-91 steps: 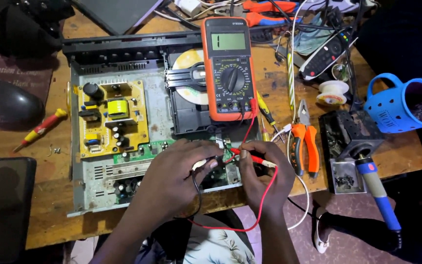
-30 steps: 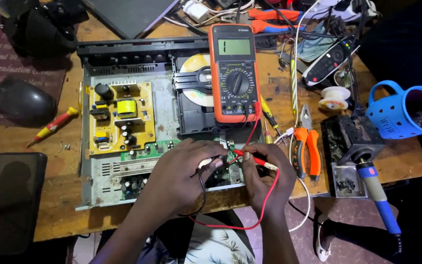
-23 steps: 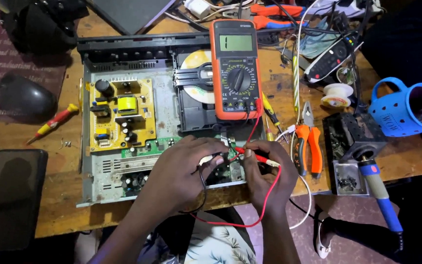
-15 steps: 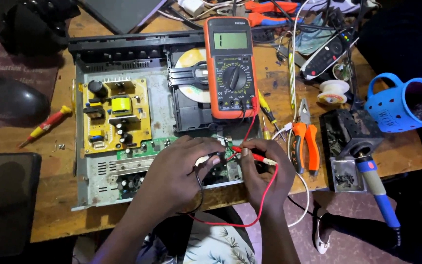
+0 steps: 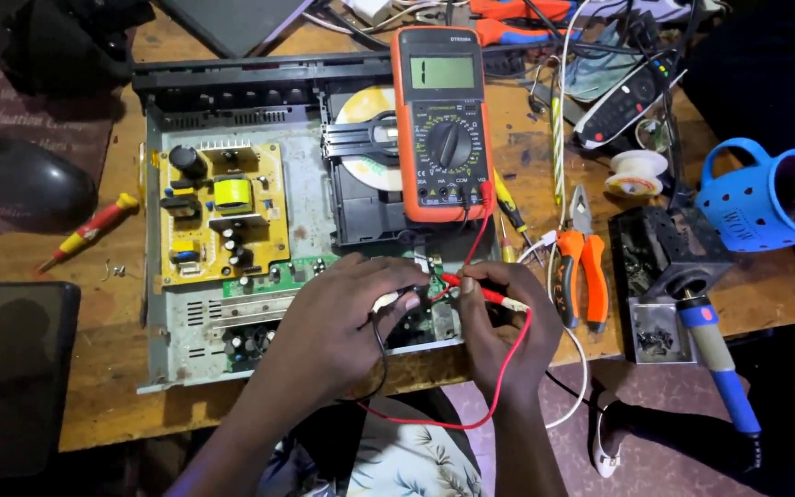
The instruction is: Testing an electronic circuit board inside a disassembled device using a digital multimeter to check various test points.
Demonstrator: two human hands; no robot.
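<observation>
Left hand [image 5: 347, 322] pinching black probe, right hand [image 5: 499, 308] pinching red probe [image 5: 471, 287] — both tips down on green circuit board [image 5: 416, 304] of opened disc player [image 5: 259, 239]; orange multimeter [image 5: 442, 124] resting on top.

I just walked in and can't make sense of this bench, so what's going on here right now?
A person is probing an opened disc player with a multimeter. The right hand holds the red probe and the left hand pinches the black probe; both tips sit on the green circuit board at the chassis's front edge. The orange multimeter lies across the disc tray. Orange-handled pliers and a blue-handled soldering iron in its stand lie to the right, untouched.
</observation>
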